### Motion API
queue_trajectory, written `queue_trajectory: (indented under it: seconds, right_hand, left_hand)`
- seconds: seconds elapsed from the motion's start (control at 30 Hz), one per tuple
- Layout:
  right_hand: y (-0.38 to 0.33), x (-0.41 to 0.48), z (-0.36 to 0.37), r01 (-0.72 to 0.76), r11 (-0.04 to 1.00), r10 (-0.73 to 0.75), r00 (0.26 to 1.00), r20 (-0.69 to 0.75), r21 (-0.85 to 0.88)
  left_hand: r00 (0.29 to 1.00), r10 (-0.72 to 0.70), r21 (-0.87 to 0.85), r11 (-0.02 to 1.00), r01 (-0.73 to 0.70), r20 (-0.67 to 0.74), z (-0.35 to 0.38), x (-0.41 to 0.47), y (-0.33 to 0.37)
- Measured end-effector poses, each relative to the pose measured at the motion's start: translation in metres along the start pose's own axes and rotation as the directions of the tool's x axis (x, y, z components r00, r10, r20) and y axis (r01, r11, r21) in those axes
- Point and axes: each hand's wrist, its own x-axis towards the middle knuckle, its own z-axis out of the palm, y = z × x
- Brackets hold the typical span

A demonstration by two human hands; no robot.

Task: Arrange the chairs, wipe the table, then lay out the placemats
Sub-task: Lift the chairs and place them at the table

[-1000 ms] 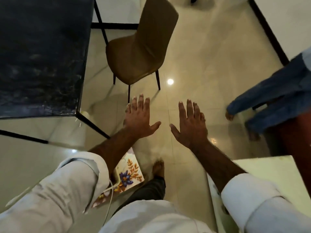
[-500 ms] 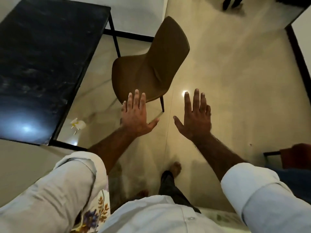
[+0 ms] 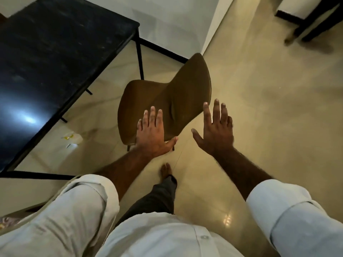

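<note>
Beside the black table (image 3: 55, 58), both hands, left hand (image 3: 151, 135) and right hand (image 3: 216, 135), reach toward the brown chair (image 3: 167, 101), fingers spread wide, holding nothing.

At left, table (image 3: 55, 52); just right of it, chair (image 3: 176, 93); before chair's near edge, left hand (image 3: 151, 135); right of chair, right hand (image 3: 216, 135).

Both arms stretched forward and down, white sleeves rolled to the elbows. Left hand (image 3: 151, 134) palm down, fingers (image 3: 152, 115) straight and together, thumb out to the side. Right hand (image 3: 216, 131) flat, fingers spread, thumb splayed; neither seems to hold anything. One bare foot (image 3: 165, 170) forward.
</note>
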Motion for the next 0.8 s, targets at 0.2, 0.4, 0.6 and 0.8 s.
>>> queue_trajectory:
  seconds: [0.2,0.4,0.6,0.8]
  right_hand:
    - [0.031,0.135,0.009,0.114,0.993,-0.114,0.993,0.013,-0.017]
    - [0.039,0.25,0.02,0.299,0.954,-0.299,0.953,0.053,0.002]
    - [0.025,0.373,0.051,0.519,0.855,-0.512,0.846,0.15,-0.008]
    - [0.011,0.466,0.073,0.688,0.715,-0.615,0.704,0.356,-0.124]
  left_hand:
    - [0.978,-0.198,-0.209,0.956,0.207,0.063,-0.003,0.1,0.032]
    - [0.829,-0.484,-0.545,0.631,0.552,0.28,-0.007,0.163,0.058]
    - [0.47,-0.649,-0.728,-0.195,0.657,0.598,0.024,0.217,0.081]
    - [0.292,-0.424,-0.511,-0.775,0.372,0.857,0.046,0.219,0.125]
